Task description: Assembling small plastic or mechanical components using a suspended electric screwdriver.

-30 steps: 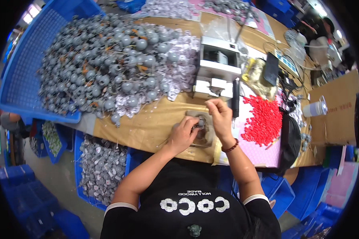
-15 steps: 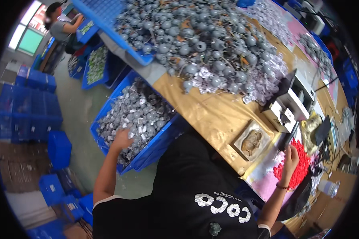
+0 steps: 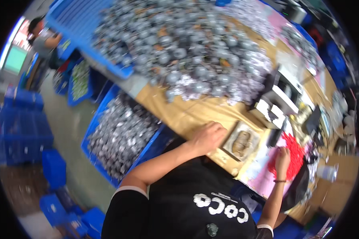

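Note:
My left hand [image 3: 207, 138] is over the front edge of the gold-covered table, fingers curled down and slightly blurred; anything inside them is hidden. Just right of it lies a square, light-coloured tray [image 3: 229, 148] with a brownish oval mass in it. At the table's right side my right hand [image 3: 283, 160] has its fingers pressed together at the left edge of a pile of small red pieces [image 3: 294, 157]. Whatever that hand pinches is too small to make out.
A big heap of grey ball-shaped parts [image 3: 175, 47] covers the table's far side, beside a blue crate [image 3: 77, 20]. Below the left table edge stands a blue bin [image 3: 92, 156] full of grey parts. A white boxy device [image 3: 285, 93] stands behind the tray. Another person [image 3: 44, 42] works far left.
My left hand has come out of the bin of grey parts and moved right, over the table edge. The right hand has lowered to the red pieces. The whole view has shifted slightly.

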A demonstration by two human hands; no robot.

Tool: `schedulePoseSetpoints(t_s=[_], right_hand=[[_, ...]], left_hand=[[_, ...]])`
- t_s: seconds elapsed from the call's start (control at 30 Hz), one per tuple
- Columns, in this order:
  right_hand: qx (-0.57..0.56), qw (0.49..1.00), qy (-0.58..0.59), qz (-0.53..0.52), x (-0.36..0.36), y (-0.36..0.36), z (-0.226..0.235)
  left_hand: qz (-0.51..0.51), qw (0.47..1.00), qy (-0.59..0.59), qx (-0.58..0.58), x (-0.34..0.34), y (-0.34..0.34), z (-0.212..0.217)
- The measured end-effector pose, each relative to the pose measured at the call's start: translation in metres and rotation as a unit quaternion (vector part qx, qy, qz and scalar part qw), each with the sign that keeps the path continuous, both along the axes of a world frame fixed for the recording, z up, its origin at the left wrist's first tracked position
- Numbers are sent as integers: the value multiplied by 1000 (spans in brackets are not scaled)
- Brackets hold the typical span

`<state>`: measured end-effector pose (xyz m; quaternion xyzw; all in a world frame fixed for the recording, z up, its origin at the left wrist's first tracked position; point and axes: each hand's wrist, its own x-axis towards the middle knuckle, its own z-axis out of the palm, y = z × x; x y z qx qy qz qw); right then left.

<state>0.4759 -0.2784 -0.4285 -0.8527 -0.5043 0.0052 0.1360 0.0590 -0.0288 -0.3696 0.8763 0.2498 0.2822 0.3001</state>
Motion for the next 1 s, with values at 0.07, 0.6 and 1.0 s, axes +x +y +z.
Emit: schedulePoseSetpoints(t_s=[0.07, 0.6, 1.0], right_hand=[[16, 1000, 16, -11, -3, 2, 1], [195, 950, 215, -120, -21, -10, 22], [278, 794, 527, -121, -80, 28, 50]], left_hand=[[7, 999, -18, 33, 22, 22, -3], [16, 965, 112, 238, 108, 87, -56], [-7, 986, 110, 122, 60, 67, -17]])
